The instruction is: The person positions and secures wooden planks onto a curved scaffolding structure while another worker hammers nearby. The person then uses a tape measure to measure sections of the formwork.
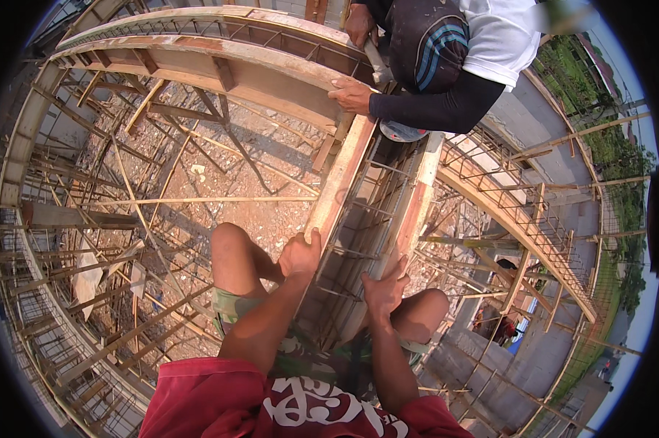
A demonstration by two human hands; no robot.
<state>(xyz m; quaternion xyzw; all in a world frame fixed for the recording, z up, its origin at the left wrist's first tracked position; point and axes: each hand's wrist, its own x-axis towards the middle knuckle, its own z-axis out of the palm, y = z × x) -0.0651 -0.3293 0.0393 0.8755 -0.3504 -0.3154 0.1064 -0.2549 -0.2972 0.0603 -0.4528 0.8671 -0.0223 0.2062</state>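
Note:
I sit astride a long wooden beam form (342, 182) that runs away from me, high above the ground. A steel rebar cage (366, 219) fills the channel between its two side boards. My left hand (300, 253) grips the top edge of the left board. On the right board (415, 204) my right hand (385, 287) rests with the fingers spread over its edge. At the far end another person in a white shirt with dark sleeves (446, 102) bends over the form, one hand (351, 95) on the wood and the other hand (360, 23) holding a hammer (377, 62).
More board forms with rebar curve off to the left (220, 66) and right (519, 212). Below lie bare dirt, timber props and bamboo poles (198, 201). A round disc (402, 131) lies on the form near the other person. Block walls (534, 146) stand at right.

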